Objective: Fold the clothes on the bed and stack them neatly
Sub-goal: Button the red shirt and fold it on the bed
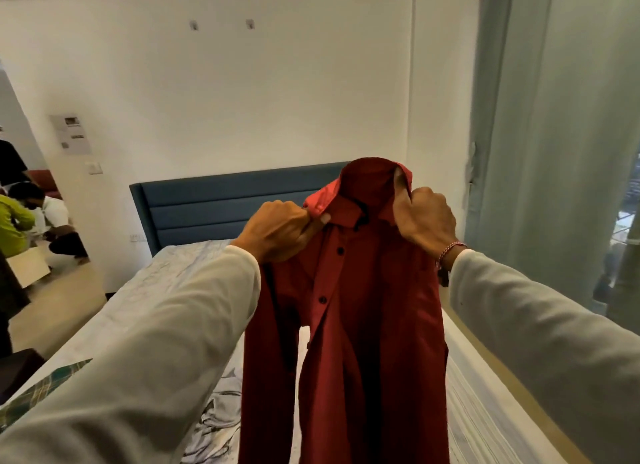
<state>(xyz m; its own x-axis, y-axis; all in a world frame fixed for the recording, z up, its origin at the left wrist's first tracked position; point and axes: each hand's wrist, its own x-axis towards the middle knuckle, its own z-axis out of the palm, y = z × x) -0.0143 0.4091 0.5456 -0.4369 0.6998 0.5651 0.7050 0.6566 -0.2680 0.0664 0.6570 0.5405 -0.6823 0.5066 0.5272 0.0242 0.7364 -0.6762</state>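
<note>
Head view: a red shirt (349, 308) is held up in the air above the bed (145, 283), buttoned front facing the camera. Left hand (277, 231) and right hand (424, 218) fingers are clamped on the collar at either shoulder. Shoulders are best kept level and taut before it is laid flat.

The left hand (282, 226) and right hand (424, 218) pinch the collar of the red shirt (360, 325); it hangs over the bed (166, 283), headboard (207, 207) at 12 o'clock.
</note>
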